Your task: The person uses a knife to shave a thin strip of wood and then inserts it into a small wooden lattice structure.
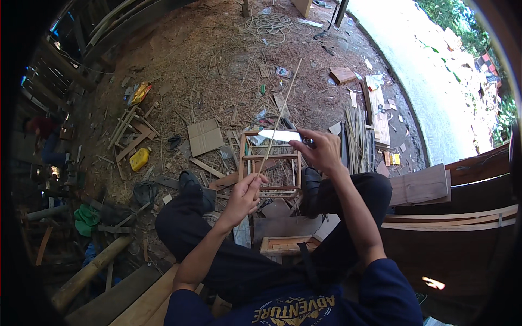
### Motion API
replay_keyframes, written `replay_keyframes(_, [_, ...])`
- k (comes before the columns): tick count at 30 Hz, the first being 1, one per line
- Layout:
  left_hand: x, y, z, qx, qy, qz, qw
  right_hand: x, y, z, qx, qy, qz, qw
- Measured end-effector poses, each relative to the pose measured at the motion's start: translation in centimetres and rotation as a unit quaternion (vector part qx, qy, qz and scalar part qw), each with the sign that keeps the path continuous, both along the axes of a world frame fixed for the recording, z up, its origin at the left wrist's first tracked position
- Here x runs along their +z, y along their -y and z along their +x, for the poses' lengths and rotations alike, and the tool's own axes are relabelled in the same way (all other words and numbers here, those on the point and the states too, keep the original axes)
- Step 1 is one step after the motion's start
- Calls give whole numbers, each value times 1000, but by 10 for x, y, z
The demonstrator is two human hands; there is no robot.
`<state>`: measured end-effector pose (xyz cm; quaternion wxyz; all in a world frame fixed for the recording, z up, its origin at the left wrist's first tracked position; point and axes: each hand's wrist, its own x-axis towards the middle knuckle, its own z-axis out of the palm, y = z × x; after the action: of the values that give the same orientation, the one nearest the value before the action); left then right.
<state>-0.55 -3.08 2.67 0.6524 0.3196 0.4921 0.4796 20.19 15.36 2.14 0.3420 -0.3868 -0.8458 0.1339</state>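
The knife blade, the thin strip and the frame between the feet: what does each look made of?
Knife blade: likely polished metal, glaring white.
Thin strip: probably bamboo or wood, pale and slender; finish unclear.
Frame: wood, seemingly unpainted, with brown bars.

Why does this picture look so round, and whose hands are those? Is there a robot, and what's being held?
There's no robot here, just a person using two bare hands. The camera sits on the person's head and looks down, so you see nearly what they see. Its very wide lens makes the picture round and bends straight edges. The left hand pinches a long, thin strip. The right hand holds a knife, and its shiny blade crosses the strip in this view. On the littered ground are a wooden frame, a flat piece of cardboard and a yellow container.
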Motion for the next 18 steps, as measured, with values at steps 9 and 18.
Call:
replay_keyframes(9, [3,-3,-11,17,56,-36,998,12,19,-19,61,13,16,998])
replay_keyframes(18, [4,-20,-3,91,186,-12,978,9,25,-30,88,13,3,996])
